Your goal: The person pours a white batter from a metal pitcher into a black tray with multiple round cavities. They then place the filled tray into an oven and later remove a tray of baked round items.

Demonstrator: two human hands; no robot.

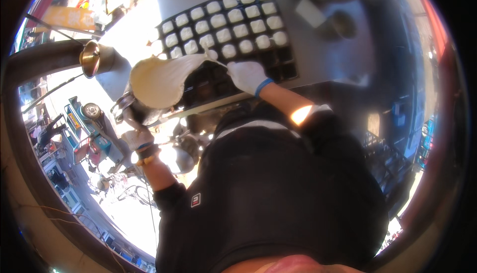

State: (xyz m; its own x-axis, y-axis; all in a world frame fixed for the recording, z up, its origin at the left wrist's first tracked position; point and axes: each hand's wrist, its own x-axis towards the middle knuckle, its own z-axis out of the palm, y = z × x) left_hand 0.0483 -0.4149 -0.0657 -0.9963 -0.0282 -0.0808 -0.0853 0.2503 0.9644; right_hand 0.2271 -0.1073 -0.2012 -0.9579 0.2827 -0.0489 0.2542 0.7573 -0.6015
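My left hand (138, 138), in a white glove, is closed on the handle of a metal pot (136, 110). Pale dough or thick batter (160, 79) stretches out of the pot to the right. My right hand (246, 76), also in a white glove with a blue cuff, holds a thin stick or tool at the far end of this stretched strand. Beyond both hands lies a dark mould tray (292, 60) with square cells. White portions (234, 15) fill many of its cells in the far rows; several dark cells show in the near rows, partly behind the dough.
A metal counter (313, 60) surrounds the tray. On its right stand a round container (343, 25) and a pale block (310, 12), both blurred. A brass-coloured metal cup or lamp (90, 59) is at the left, near a dark curved bar. A teal vehicle (93, 138) stands farther out.
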